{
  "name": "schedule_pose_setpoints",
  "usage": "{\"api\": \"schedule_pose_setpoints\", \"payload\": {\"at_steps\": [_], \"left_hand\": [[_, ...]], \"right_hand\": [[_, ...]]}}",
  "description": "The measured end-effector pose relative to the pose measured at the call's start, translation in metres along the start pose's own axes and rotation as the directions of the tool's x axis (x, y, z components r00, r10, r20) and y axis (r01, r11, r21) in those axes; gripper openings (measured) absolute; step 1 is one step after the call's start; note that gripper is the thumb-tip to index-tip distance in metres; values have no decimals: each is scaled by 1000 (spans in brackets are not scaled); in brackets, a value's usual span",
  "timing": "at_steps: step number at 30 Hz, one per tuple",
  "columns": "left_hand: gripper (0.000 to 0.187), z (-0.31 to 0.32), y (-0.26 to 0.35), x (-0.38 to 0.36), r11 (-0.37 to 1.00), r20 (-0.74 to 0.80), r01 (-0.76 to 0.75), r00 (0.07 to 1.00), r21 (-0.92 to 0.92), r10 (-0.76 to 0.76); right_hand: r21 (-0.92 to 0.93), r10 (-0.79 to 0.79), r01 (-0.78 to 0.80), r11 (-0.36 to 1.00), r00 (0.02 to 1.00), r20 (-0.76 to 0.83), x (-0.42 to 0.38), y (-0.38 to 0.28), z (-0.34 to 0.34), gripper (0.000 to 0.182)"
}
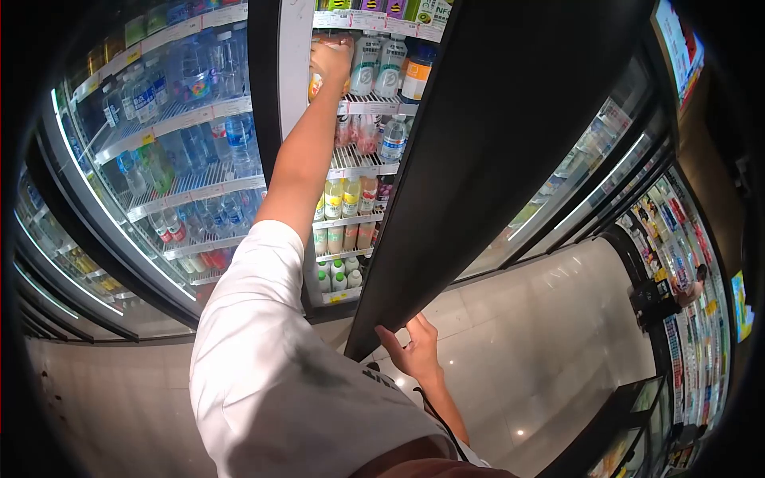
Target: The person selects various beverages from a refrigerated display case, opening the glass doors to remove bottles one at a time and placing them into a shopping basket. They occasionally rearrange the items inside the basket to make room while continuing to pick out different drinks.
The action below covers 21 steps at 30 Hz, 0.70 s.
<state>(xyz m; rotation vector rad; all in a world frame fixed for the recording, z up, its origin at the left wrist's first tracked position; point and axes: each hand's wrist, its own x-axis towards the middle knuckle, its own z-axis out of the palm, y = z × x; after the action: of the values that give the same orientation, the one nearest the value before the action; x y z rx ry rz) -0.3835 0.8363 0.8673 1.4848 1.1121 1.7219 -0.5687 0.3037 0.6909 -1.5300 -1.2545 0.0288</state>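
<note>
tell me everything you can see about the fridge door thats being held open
The open fridge door is a tall panel swung out toward the camera, seen almost edge-on, so it reads as a wide dark slab with a dark frame. It leans across the picture from upper right to lower left. The right hand grips its lower edge, fingers curled around it. Behind it stand shelves of bottles, where the left hand reaches the top shelf. Its glass cannot be made out from this angle.

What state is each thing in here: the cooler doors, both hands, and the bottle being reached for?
Right cooler door: swung open, held at its edge.
Left cooler door: closed, bottles visible behind the glass.
Right hand: gripping the open door's lower edge.
Left hand: raised to the upper shelf, wrapped around a bottle.
Orange-labelled bottle: upright on the shelf, mostly hidden by the hand.
</note>
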Motion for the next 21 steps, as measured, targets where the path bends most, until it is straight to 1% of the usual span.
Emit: {"api": "schedule_pose_setpoints", "payload": {"at_steps": [2, 4, 6, 9, 10, 11, 12, 13, 14, 15, 16, 17, 18, 19, 20, 21], "left_hand": [[90, 16, -12, 7, 999, -31, 24, 999, 42, -22], [100, 34, -27, 18, 998, -40, -35, 998, 43, 37], [105, 34, -35, -4, 981, -31, -190, 981, 49, 192], [112, -9, -36, -71, 912, -25, -401, 914, 82, 404], [101, -54, -16, -109, 886, 134, -462, 875, -53, 464], [91, -78, -25, -135, 716, 137, -697, 705, -46, 696], [80, -126, -9, -173, 713, 182, -678, 690, -178, 701], [68, -164, -7, -200, 801, 340, -526, 726, -284, 597], [59, -198, -13, -227, 798, 340, -531, 722, -285, 602], [53, -229, -26, -246, 889, 492, -265, 756, -373, 431], [46, -259, -41, -261, 928, 537, -252, 761, -274, 365], [39, -293, -52, -272, 948, 575, -111, 772, -299, 272], [36, -320, -77, -285, 956, 550, -43, 810, -289, 202], [33, -352, -100, -293, 985, 535, -114, 829, -127, 165], [31, -407, -152, -312, 999, 484, 46, 874, 5, -43], [31, -440, -167, -319, 989, 407, 70, 906, 127, -116]], "right_hand": [[5, 20, -21, 1000, 999, 29, 0, 2, 0, 27], [4, 25, -25, 1000, 998, 51, 1, 4, -3, 28], [7, 16, -17, 1000, 997, 69, 2, 4, -2, 29], [17, -3, 1, 1000, 998, 70, 0, 12, 1, 29], [15, -8, 7, 1000, 997, 71, 1, 13, 3, 28], [10, -15, 14, 1000, 997, 75, 1, 14, 3, 27], [6, -21, 20, 1000, 997, 78, 2, 15, 4, 27], [2, -30, 30, 1000, 997, 72, 4, 17, 6, 25], [-2, -38, 38, 999, 997, 68, 5, 19, 8, 23], [-7, -41, 42, 999, 997, 67, 4, 21, 11, 22], [-11, -39, 40, 999, 997, 66, 4, 22, 14, 19], [-15, -40, 41, 999, 997, 63, 7, 24, 18, 17], [-17, -41, 42, 999, 997, 60, 10, 25, 24, 16], [-18, -56, 57, 998, 997, 50, 15, 27, 30, 14], [-19, -69, 69, 997, 997, 46, 24, 29, 44, 14], [-30, -74, 75, 997, 997, 29, 28, 31, 52, 13]]}}
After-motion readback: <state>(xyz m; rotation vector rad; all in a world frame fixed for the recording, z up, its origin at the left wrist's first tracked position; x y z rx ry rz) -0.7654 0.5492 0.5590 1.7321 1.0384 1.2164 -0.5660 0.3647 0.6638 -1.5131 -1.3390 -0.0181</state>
